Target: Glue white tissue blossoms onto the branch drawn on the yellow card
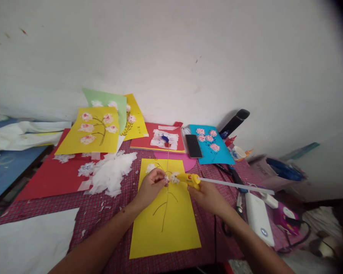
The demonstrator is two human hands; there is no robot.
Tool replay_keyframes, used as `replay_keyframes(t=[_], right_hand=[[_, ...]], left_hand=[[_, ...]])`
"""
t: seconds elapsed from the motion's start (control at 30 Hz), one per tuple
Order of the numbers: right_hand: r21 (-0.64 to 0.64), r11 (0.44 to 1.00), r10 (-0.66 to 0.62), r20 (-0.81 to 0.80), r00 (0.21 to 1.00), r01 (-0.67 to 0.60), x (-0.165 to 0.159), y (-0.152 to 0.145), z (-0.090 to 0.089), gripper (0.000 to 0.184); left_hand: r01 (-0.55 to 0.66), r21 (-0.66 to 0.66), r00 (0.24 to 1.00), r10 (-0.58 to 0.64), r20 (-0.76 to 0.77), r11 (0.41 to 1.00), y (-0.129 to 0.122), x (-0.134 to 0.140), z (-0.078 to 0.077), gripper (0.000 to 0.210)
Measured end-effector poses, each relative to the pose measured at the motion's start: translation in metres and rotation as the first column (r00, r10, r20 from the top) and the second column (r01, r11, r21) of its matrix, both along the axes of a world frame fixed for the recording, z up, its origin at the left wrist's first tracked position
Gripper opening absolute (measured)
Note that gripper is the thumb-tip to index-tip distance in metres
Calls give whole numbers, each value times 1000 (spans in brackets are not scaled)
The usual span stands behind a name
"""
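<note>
My right hand (204,194) grips a yellow hot glue gun (191,179), its nozzle pointing left. A long whitish glue stick (237,184) sticks out of its back end. Between the fingertips of my left hand (153,185) is a small white-and-pink tissue paper flower (167,179), close to the nozzle. Both hands are above a yellow sheet (148,228) with a drawn brown stem and branches. Near the top of that sheet are one white tissue flower (151,168) at the left and another white flower (174,177) by the nozzle. A thin string of glue seems to run upward from the flower.
White tissue pieces (111,171) are heaped on a red sheet (51,179) at left. Finished flower pictures, one yellow (103,114) and one blue (213,156), lean near the wall. A phone (193,146) lies behind; a white power bank (260,219) and cords are at right.
</note>
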State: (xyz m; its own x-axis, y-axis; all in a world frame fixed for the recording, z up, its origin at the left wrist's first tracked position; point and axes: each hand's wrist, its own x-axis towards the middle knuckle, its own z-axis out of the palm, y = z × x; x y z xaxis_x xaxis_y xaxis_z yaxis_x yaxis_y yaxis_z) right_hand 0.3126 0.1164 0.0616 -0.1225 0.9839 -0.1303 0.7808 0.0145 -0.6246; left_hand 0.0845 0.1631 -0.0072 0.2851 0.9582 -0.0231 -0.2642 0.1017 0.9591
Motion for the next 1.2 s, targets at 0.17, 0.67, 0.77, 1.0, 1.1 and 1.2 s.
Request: replay_keyframes(t=[0.17,0.67,0.77,1.0,1.1,1.2], right_hand=[[4,1000,29,33,999,-29,-2,5,3,26],[-15,1000,27,44,999,-26,1,4,17,28],[-10,1000,26,42,999,-25,0,5,15,29],[2,1000,27,14,1000,-27,-1,5,15,31],[-9,999,47,6,999,-47,-1,3,16,31],[-26,999,37,7,999,-37,0,2,17,30]], left_hand=[[-1,-5,1000,1,-3,1000,0,0,-1,19],[-1,11,1000,1,-5,1000,0,-1,-1,19],[2,18,1000,-2,-3,1000,0,-1,-2,20],[8,19,1000,-8,5,1000,0,-1,-4,19],[5,17,1000,-5,1,1000,0,0,-5,19],[3,18,1000,-3,5,1000,0,0,-5,18]])
